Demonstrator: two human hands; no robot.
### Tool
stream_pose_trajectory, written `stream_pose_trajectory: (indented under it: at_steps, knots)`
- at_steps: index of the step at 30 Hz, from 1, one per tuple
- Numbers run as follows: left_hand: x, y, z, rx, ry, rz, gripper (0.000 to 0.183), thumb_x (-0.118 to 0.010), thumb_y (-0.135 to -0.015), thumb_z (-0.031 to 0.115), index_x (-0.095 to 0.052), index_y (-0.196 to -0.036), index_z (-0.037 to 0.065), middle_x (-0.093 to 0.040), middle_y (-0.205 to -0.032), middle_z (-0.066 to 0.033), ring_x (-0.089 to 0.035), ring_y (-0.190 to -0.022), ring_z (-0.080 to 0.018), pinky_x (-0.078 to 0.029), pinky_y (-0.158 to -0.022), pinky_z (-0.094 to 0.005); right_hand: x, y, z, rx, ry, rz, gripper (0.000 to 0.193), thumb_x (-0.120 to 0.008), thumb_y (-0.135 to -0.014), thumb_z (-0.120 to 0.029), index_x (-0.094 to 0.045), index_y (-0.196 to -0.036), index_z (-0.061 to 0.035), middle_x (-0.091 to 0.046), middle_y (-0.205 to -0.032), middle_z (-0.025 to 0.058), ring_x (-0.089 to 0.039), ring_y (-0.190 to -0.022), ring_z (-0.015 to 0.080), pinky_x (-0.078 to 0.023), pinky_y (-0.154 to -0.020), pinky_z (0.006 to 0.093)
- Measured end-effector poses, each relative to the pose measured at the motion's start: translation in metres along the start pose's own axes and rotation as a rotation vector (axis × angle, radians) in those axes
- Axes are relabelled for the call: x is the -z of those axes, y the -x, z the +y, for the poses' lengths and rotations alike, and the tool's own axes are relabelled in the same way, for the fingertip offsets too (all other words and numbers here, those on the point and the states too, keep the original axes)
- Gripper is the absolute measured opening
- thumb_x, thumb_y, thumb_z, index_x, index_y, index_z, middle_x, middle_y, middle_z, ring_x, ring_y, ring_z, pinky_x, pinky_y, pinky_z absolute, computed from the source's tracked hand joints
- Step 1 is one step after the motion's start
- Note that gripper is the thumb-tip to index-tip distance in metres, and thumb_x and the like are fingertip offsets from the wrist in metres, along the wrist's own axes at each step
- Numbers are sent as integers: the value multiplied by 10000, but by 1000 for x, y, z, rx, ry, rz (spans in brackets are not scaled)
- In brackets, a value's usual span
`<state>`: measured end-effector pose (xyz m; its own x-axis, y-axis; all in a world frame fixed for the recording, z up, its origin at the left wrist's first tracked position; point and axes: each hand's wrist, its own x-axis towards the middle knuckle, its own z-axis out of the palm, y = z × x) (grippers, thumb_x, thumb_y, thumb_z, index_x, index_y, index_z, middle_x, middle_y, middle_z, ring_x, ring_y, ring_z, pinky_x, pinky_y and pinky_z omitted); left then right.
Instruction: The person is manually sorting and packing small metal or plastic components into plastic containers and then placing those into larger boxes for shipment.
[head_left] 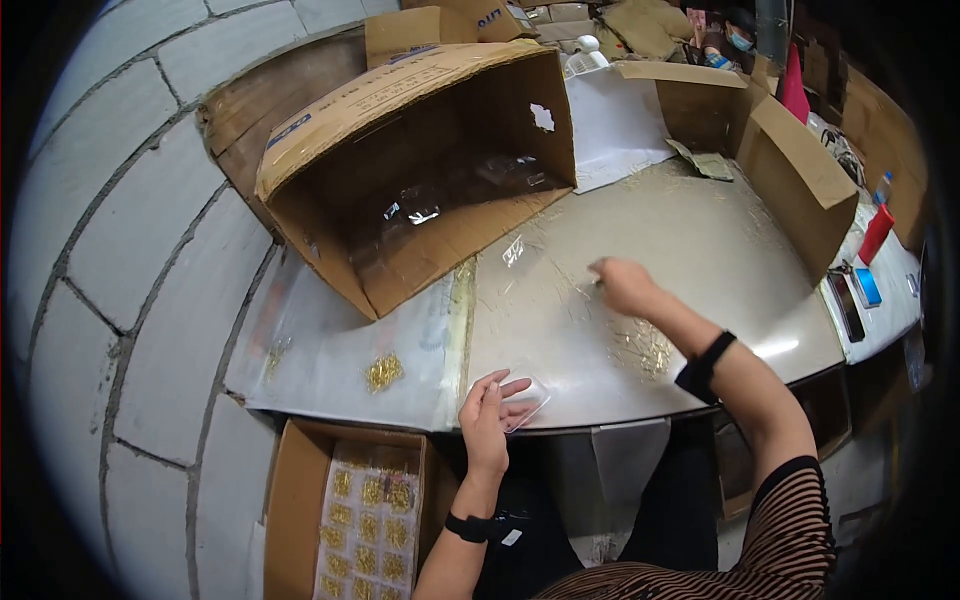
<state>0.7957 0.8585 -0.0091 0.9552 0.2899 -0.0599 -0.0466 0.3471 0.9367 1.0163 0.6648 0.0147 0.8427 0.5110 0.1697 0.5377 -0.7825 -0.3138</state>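
At the table's front edge, my left hand (487, 415) holds a small clear plastic box (530, 404) between thumb and fingers. My right hand (630, 287) is over the middle of the table with its fingers closed together; whatever they may hold is too small to make out. Thin gold-coloured pin-like pieces (642, 350) lie in a loose heap just in front of that hand. More of these pieces are scattered to its left and behind it. A tight gold pile (384, 372) sits on the white sheet at the left.
A large cardboard box (415, 75) lies on its side, opening toward me, with clear plastic boxes inside. Below the table's left end, a carton (290, 500) holds rows of clear boxes with gold contents. Cardboard walls (795, 150) edge the right; beyond are a phone (847, 305) and blue box (867, 287).
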Motion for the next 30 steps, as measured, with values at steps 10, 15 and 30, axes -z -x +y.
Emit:
stream_pose_trajectory:
  at_steps: [10,15,30]
  knots:
    - [25,-112,-12,-12,-476,-178,220,-519,-922,179,-639,-1025,26,-449,-1363,-196,-293,-1347,-325,-215,-1094,-388,-46,-169,22,56,200,-197,526,-414,-885,-152,-343,-1404,-188,-272,-1487,111,-397,-1290,272,-369,-1027,394]
    - [5,-155,-11,113,-525,-466,180,-538,-898,161,-659,-993,67,-384,-1413,-204,-122,-1407,-327,-157,-1112,-391,-33,-148,34,206,308,-429,555,-422,-912,-264,-275,-1444,-208,-229,-1502,109,-311,-1342,312,-317,-1071,396]
    - [-91,-70,-24,17,-127,-415,313,-469,-954,278,-599,-1102,35,-490,-1317,-174,-327,-1329,-337,-288,-1060,-428,25,112,63,33,-395,-125,507,-421,-909,-140,-332,-1399,-48,-271,-1482,138,-254,-1376,250,-260,-1107,307]
